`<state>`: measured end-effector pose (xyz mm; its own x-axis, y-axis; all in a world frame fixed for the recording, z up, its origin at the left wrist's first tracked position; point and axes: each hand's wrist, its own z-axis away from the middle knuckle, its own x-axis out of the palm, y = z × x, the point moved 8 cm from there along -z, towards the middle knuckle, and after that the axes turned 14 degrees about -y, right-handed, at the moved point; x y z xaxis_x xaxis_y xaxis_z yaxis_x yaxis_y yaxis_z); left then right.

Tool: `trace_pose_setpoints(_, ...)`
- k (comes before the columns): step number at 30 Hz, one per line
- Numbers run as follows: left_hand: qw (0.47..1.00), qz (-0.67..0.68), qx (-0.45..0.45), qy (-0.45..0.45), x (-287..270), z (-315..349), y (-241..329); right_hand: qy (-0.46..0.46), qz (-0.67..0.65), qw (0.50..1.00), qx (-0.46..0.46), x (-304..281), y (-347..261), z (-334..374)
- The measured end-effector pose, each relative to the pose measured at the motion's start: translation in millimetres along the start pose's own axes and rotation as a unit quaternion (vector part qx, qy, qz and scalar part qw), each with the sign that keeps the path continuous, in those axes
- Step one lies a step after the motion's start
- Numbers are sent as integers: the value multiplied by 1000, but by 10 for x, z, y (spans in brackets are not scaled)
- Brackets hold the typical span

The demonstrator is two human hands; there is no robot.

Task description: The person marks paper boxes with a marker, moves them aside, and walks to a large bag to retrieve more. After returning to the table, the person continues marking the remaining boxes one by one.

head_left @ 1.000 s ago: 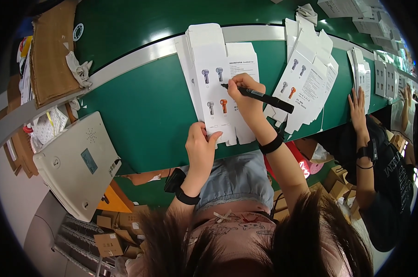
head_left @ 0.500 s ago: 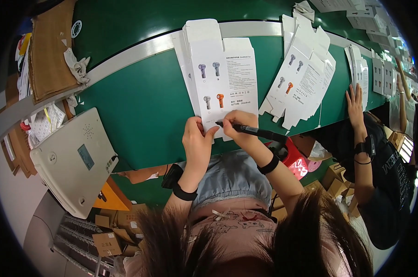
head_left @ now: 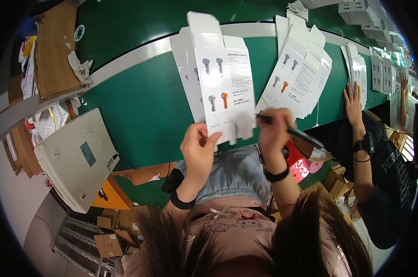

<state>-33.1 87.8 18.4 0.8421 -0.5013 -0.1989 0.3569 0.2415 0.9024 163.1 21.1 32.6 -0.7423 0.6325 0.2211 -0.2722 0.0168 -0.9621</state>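
Note:
My left hand (head_left: 199, 147) pinches the lower left corner of a flat, unfolded white carton (head_left: 239, 87) printed with small handheld fans. The carton is lifted and tilted over another flat carton (head_left: 184, 69) of the same kind, which lies on the green table. In my right hand (head_left: 277, 130), smeared by motion, is a black marker pen (head_left: 306, 137), its tip pointing left near the carton's lower right edge. The tip looks apart from the carton, though blur makes this hard to tell.
Right of my carton lies a fanned stack of flat cartons (head_left: 296, 76) on the green table (head_left: 139, 106). Farther right, a co-worker's hand (head_left: 353, 102) rests against another stack (head_left: 355, 64). A beige device with a small screen (head_left: 75, 161) stands at the left, near brown cardboard (head_left: 56, 51).
The top carton has risen off the one beneath and shifted slightly right in my left hand. My right hand has drawn the marker away from the carton's lower part, to the right.

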Motion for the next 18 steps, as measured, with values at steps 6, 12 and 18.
trace_pose_setpoints(6, 995, 7, 62, -84, 668, -247, 495, 32, 71, 981, -176, -319, -966, -196)
trace_pose_setpoints(12, 983, -168, 61, -30, 198, -221, 244, -148, 164, 975, -10, 405, -172, -539)
trace_pose_setpoints(18, 977, -210, -29, -6, -120, -75, -267, -206, 266, 941, 27, 823, 516, -728)
